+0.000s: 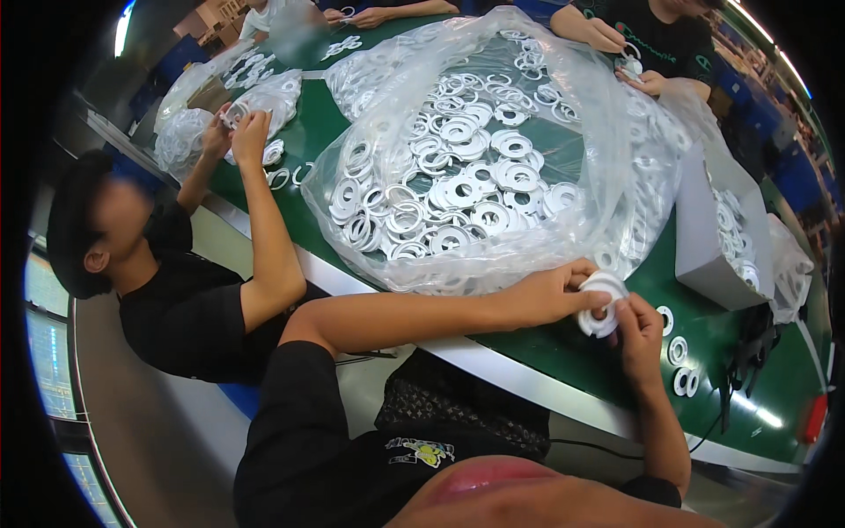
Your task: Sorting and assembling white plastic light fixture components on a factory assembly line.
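A white plastic ring [601, 283] is held between my two hands above the near edge of the green table. My left hand [563, 292] grips it from the left, fingers closed on its rim. On the other side my right hand [641, 333] pinches the lower right of the same ring. Just beyond them spreads a large clear plastic bag [519, 271], opened out, with a heap of white rings [493, 176] inside. Several loose white rings [677, 350] lie on the table to the right of my right hand.
A white cardboard box [717, 264] of rings stands at the right, beside a crumpled clear bag [789, 273]. Black straps or cables [748, 352] and a red object [815, 418] are at the right edge. Co-workers handle rings at the left [236, 119] and far side.
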Motion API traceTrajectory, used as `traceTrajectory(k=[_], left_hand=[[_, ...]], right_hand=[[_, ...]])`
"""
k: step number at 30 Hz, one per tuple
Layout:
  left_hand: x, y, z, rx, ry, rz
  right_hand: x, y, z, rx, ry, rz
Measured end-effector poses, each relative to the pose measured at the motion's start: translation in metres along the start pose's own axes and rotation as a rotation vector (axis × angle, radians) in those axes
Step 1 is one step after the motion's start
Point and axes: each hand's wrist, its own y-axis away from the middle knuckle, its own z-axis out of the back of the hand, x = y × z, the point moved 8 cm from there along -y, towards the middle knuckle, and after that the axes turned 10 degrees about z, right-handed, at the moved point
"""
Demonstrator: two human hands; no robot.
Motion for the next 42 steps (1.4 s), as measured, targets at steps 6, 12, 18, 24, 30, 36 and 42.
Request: traceTrajectory(k=[6,12,18,24,30,36,42], left_hand=[[-0.005,0.003,0.013,-0.116,0.122,0.056],[-0.006,0.007,0.014,-0.158,-0.036,0.032],[-0.006,0.001,0.004,-0.094,-0.252,-0.019],[-0.002,0.01,0.007,-0.096,-0.263,-0.014],[-0.009,0.008,0.001,-0.122,-0.29,-0.029],[-0.004,0.001,0.006,-0.099,-0.175,-0.012],[-0.017,0.005,0.013,-0.11,-0.122,-0.01]], right_hand=[[0.002,0.002,-0.003,0.02,-0.102,-0.026],[0.006,0.003,-0.008,0.033,0.003,0.009],[0.023,0.003,0.0,0.081,0.244,0.205],[0.014,0.005,-0.009,0.094,0.167,0.145],[0.027,0.008,-0.004,0.091,0.195,0.108],[0.022,0.0,-0.002,0.08,0.257,0.164],[0.021,0.001,0.0,-0.073,0.104,0.138]])
